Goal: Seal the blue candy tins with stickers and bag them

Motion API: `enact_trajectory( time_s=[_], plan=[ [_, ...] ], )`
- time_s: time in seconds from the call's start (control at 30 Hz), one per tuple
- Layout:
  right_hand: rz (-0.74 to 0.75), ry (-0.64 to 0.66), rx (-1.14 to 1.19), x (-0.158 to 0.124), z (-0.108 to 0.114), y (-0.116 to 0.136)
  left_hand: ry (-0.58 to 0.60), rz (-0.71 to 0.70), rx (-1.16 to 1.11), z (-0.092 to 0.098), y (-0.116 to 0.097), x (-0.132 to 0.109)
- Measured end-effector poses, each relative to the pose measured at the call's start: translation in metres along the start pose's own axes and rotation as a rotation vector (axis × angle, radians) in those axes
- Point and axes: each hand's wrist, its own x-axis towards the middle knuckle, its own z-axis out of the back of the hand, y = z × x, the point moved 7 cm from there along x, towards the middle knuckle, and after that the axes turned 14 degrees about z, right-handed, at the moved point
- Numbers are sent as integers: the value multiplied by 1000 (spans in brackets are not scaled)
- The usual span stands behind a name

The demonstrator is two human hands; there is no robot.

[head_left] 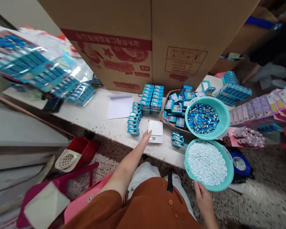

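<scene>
My left hand [146,136] grips the left edge of a small white scale [155,128], which lies flat near the table's front edge. Just below the basin [187,168] of small pale pellets [207,162] is my right hand [203,196], its fingers stretched out and somewhat apart near the rim, with nothing visible in them. Small blue tins stand in a row [133,122] left of the scale, and a few more [177,139] are to its right. Behind the scale are stacked blue tins [151,97].
A second turquoise basin [225,117] holds blue-and-silver pieces, beside a carton of blue packs [177,108]. Large cardboard boxes [124,19] rise behind. White paper [120,107] and wrapped blue packs [54,78] lie left. Red bins [89,152] stand below; pink boxes [264,105] are right.
</scene>
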Motion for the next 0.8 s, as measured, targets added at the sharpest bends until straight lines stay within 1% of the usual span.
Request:
enact_trajectory(
  time_s=[0.1, 0.2, 0.3, 0.4, 0.5, 0.57, 0.63, 0.7, 0.77, 0.8],
  plan=[
    [-44, -21, -24, -21, -29, 36, 14, 24, 110, 13, -17, 31],
    [-95, -63, -39, -40, -48, 60, 2, 13, 224, 21, -24, 50],
    [-145, -94, -50, -53, -60, 75, -80, -31, 340, 21, -26, 57],
    [-190, -85, -48, -58, -69, 81, -213, -91, 452, 17, -28, 54],
    [-199, -64, -52, -54, -73, 83, -303, -161, 526, 15, -35, 42],
    [-174, -50, -57, -46, -74, 82, -312, -224, 555, 20, -39, 29],
    [-133, -38, -54, -35, -73, 81, -285, -342, 584, 26, -40, 9],
    [-86, -23, -48, -21, -71, 78, -239, -527, 638, 31, -36, -18],
    [-37, -11, -47, -7, -64, 74, -169, -707, 727, 27, -23, -48],
    [-14, -10, -47, 0, -58, 71, -115, -774, 778, 21, -14, -61]
  ],
)
